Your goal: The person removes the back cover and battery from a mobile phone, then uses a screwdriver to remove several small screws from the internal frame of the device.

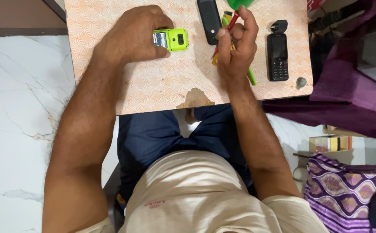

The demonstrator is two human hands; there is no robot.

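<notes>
My left hand rests on the small patterned table and holds a lime-green phone lying face down, its back partly open with the inside showing. My right hand is closed around several thin tools with red, yellow and green handles, a green tip sticking out below the wrist. A black phone part lies between my hands. To the right of my right hand lies a black keypad phone.
A small black plug-like piece sits above the keypad phone, and a small round grey knob near the table's right corner. The front edge has a chipped patch. Purple cloth lies right, white marble floor left.
</notes>
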